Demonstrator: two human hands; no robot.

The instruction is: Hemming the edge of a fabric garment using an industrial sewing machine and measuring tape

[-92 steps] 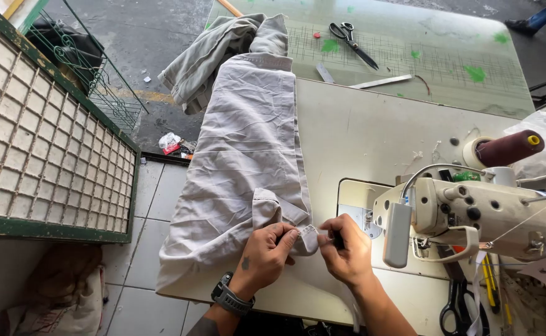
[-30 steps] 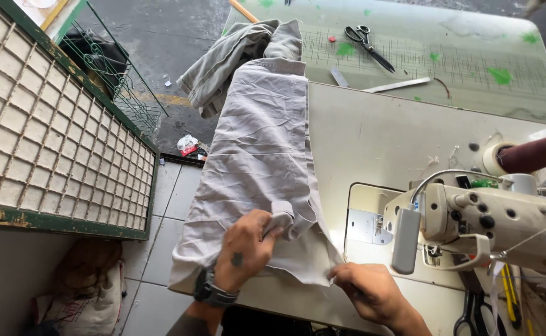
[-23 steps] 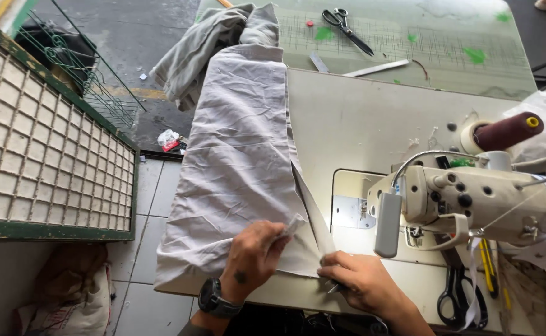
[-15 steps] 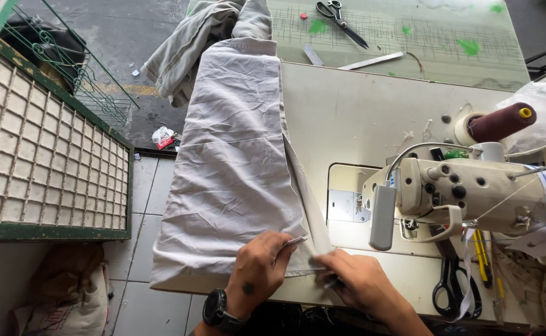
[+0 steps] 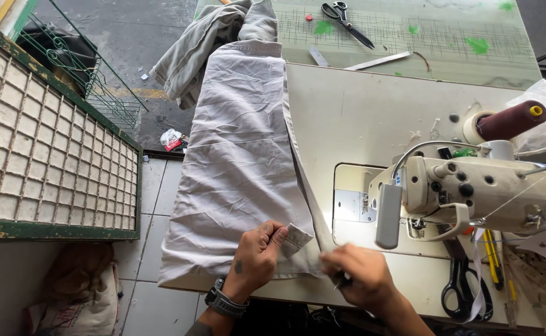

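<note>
A pale grey garment (image 5: pixel 239 162) lies lengthwise along the left part of the sewing table (image 5: pixel 372 112). My left hand (image 5: pixel 257 255) is closed on a folded bit of the cloth near the table's front edge. My right hand (image 5: pixel 360 277) pinches the garment's long right edge close to the front, with a small thin tool between its fingers. A wristwatch sits on my left wrist. The sewing machine (image 5: pixel 478 190) stands just right of my right hand.
Black scissors (image 5: pixel 462 289) lie at the front right beside yellow-handled tools. A maroon thread cone (image 5: pixel 509 121) stands behind the machine. Another pair of scissors (image 5: pixel 346 22) and a ruler lie on the far cutting table. A green-framed grid panel (image 5: pixel 43 168) stands at left.
The garment has been turned and spread flat along the table. My hands moved from the bunched cloth to its front end, the right one now on the long edge.
</note>
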